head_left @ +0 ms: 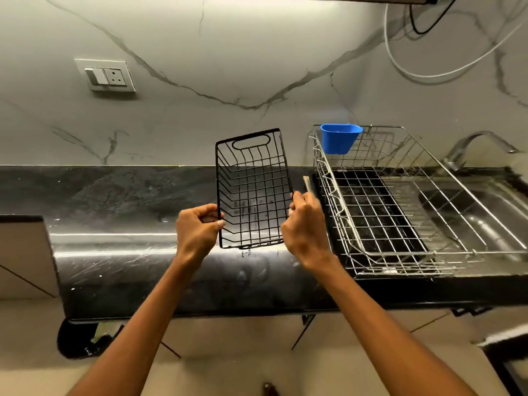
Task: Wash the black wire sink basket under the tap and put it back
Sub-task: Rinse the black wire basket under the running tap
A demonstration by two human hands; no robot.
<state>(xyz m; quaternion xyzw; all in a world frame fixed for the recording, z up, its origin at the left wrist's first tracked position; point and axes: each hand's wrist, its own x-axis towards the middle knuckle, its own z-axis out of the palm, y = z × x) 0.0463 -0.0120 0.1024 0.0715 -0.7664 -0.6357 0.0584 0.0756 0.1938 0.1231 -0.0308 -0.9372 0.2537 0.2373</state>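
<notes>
Black wire sink basket (253,190): held in the air by both hands, above the dark countertop (114,192) and to the left of the sink. The left hand (197,232) pinches the lower part of the basket's left rim, thumb in front and fingers curled behind the wire. The right hand (304,228) grips the lower right rim in the same manner, fingers closed round the wire. The basket stands nearly upright, tilted slightly, with its oval handle cut-out at the top and its open side towards the person. It touches neither the countertop nor anything else.

To the right, a chrome dish rack (400,210) spans the left part of the steel sink (485,218), with a blue plastic cup (340,138) hooked on its rear rail. The tap (474,144) rises behind the sink; no water is seen running from it.

Task status, as a judgement: whether the basket is wet cannot be told, so washing cannot be confirmed as done. The basket is well apart from the tap. Either rinsing is yet to begin, or only replacement remains; the frame does not settle which. The basket's resting place cannot be identified.
</notes>
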